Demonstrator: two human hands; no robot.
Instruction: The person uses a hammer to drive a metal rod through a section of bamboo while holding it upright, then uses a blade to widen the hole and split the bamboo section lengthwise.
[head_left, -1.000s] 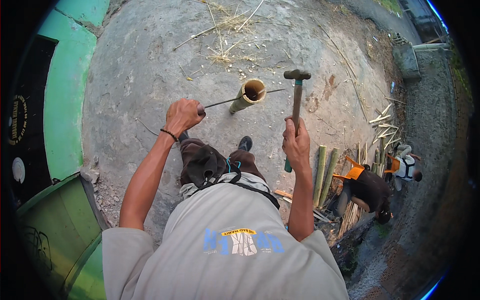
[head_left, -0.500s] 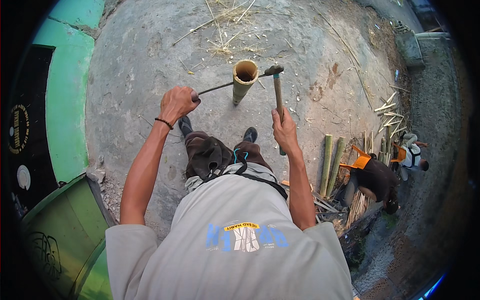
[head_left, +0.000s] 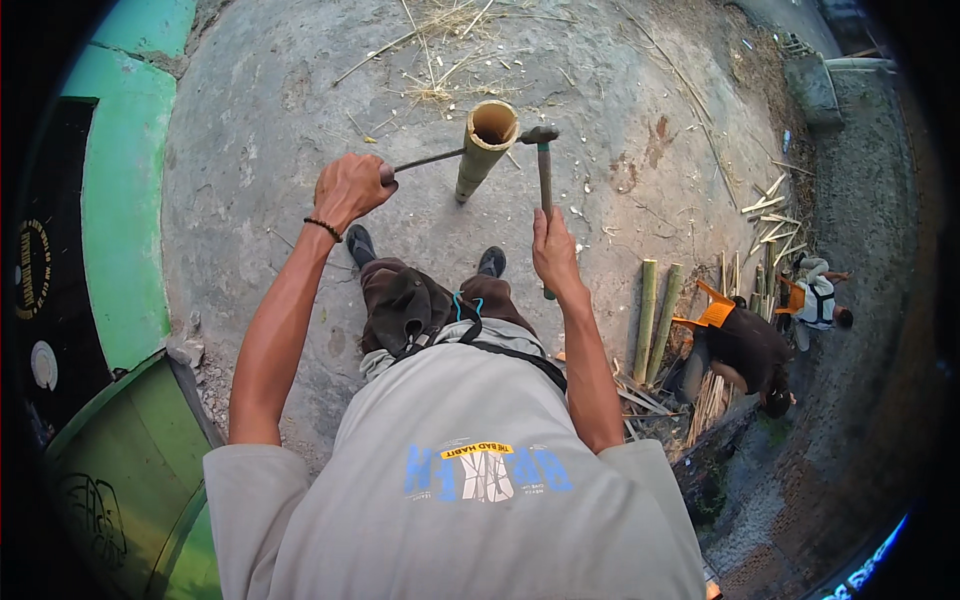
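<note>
1. Fingers of the left hand (head_left: 350,187) are curled fully round the handle (head_left: 387,174) of a long, thin blade (head_left: 430,160), which points away to their right.
2. Fingers of the right hand (head_left: 555,252) are closed about the shaft of a hammer (head_left: 545,180), thumb lying along it; the head is above them, at the blade's far end.
3. Between the two sets of fingers and ahead of them stands the bamboo tube (head_left: 480,165), open end up, with the blade meeting its side below the rim.
4. A second ago the blade showed across the tube's mouth and the hammer head stood apart from it. Now the head is at the blade's end; the blade seems to have sunk into the bamboo wall, so the split appears begun.
5. Farther out, right of the right fingers, are bamboo poles (head_left: 646,320), loose strips (head_left: 765,225) and a seated person (head_left: 745,345).
</note>
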